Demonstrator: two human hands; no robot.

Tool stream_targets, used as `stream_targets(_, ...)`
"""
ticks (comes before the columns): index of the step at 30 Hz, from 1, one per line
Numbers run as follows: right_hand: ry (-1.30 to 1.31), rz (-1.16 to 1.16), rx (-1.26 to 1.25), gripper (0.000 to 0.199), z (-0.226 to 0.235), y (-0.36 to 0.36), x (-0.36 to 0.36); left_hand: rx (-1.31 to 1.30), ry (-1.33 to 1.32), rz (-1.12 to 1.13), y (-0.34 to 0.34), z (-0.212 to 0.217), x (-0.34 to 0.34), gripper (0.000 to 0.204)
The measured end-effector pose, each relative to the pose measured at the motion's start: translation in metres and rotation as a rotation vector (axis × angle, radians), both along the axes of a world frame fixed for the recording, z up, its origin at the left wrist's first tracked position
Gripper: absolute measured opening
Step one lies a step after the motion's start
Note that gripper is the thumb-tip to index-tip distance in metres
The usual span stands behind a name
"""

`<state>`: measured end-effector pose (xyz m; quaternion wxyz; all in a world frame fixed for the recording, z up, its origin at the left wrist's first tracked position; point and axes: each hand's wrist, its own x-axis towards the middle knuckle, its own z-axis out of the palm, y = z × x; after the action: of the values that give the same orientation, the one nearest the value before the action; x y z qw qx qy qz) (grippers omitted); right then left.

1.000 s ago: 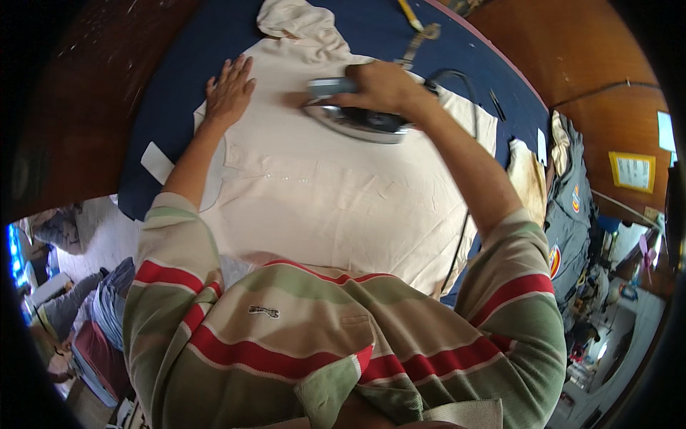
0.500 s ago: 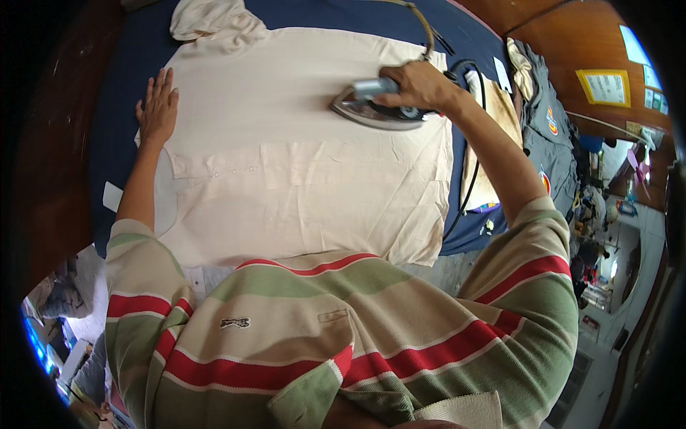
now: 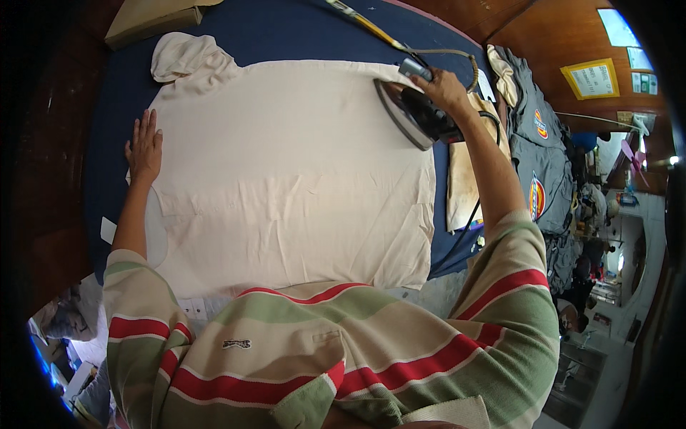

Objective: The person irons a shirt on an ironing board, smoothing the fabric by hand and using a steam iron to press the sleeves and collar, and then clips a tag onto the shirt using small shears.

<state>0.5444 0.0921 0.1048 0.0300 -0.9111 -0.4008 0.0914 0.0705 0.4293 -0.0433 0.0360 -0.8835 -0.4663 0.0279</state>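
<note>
A cream garment [image 3: 300, 136] lies spread over a dark blue cloth-covered table [image 3: 275, 32], creased in its nearer half and smoother in its farther half. At its left edge my left hand [image 3: 146, 149] rests flat, fingers stretched out. My right hand [image 3: 444, 91] is wrapped round the handle of a clothes iron [image 3: 421, 114]. The iron is at the garment's far right edge, its soleplate side tilted up into view. A bunched part of the garment [image 3: 189, 61] lies at the far left.
The iron's cord [image 3: 468, 236] runs down beside a folded cream-and-brown cloth [image 3: 468, 164]. Grey garments with round badges [image 3: 536, 143] lie at the right. A cardboard box [image 3: 153, 20] sits at the far left corner, and a yellow-bound hose [image 3: 368, 27] extends across the far side.
The iron has moved right to the garment's edge and turned, its tip now pointing away from me. My left hand stays on the left edge. The view has shifted slightly.
</note>
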Motion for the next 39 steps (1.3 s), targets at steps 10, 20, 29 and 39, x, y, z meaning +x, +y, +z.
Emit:
stream_targets(10, 0.031, 0.43, 0.042, 0.063, 0.007, 0.078, -0.031, -0.024, 0.004, -0.165, -0.011, 0.072, 0.063, 0.049)
stream_targets(20, 0.022, 0.35, -0.022, 0.061, -0.002, 0.138, -0.049, -0.117, 0.015, -0.483, -0.016, 0.017, 0.171, 0.049)
stream_targets(29, 0.01, 0.218, 0.041, 0.063, -0.006, 0.043, 0.043, -0.082, -0.001, -0.481, -0.015, 0.013, 0.17, 0.049)
stream_targets(39, 0.143, 0.256, 0.084, 0.069, -0.017, 0.025, 0.046, 0.032, -0.018, -0.521, -0.004, 0.001, 0.173, 0.051)
